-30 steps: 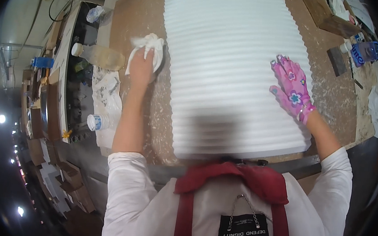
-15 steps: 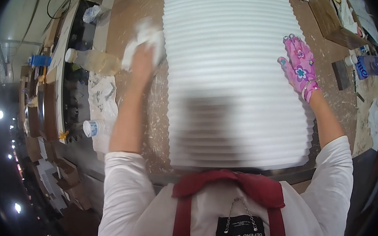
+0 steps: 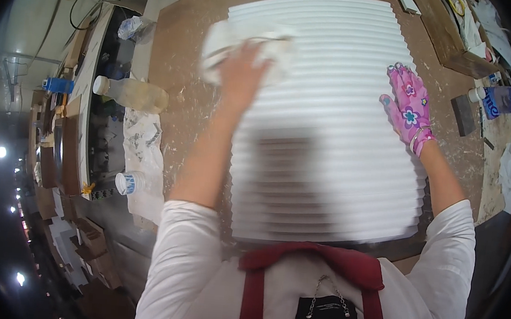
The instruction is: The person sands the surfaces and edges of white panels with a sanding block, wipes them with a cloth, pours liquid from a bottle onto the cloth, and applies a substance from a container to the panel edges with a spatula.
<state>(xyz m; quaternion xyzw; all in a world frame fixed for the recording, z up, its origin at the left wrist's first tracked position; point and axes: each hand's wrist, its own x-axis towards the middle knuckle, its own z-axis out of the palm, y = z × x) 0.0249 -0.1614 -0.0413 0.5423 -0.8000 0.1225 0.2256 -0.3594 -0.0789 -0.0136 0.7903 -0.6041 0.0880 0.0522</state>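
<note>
The person's bare left hand is holding a bunched white cloth, its fingers bending over the folds and blurring, so how tightly they are gripping is impossible to tell. Hand and cloth are lying across the upper left edge of a white corrugated panel, part of the cloth reaching past that edge over the brown board. The right hand, wearing a pink glove with a flower pattern, is resting flat near the panel's right edge, fingers extending forward and thumb standing apart, with nothing in its grasp. The panel is occupying the middle of the board, its parallel ridges running from side to side, its side edges forming a scalloped line, and a dark shadow is falling over its nearer part. The board is showing pale scuffs and specks. To the left, a clear bottle with a whitish cap is holding a pale yellowish liquid, and a stained white sheet is lying below it, beside a smaller clear bottle. At the upper right, an open wooden box is containing papers, and a blue-labelled bottle is sitting near a dark rectangular block.
</note>
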